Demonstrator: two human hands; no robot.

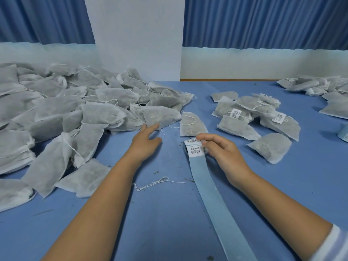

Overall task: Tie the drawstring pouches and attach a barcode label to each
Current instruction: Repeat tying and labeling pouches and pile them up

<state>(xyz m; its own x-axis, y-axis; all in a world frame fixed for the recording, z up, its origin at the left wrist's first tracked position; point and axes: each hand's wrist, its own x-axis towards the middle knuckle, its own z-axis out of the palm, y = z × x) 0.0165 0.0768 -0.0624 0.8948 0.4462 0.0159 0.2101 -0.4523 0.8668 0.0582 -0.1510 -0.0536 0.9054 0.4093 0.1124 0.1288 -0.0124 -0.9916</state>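
Observation:
A big heap of white drawstring pouches (56,110) covers the left of the blue table. My left hand (146,138) reaches forward, its straight fingers touching the nearest pouch (160,115) at the heap's edge. A single tied pouch (192,125) lies alone in the middle. Just below it, my right hand (220,149) pinches the top of a blue label strip (207,185) where a white barcode label (194,149) sits. Labelled pouches (250,113) lie in a smaller pile at the right.
More pouches (320,87) lie at the far right, beside a roll of labels (343,132) at the frame edge. A loose white string (158,183) lies on the blue table (169,223) between my arms. A white pillar and blue curtains stand behind.

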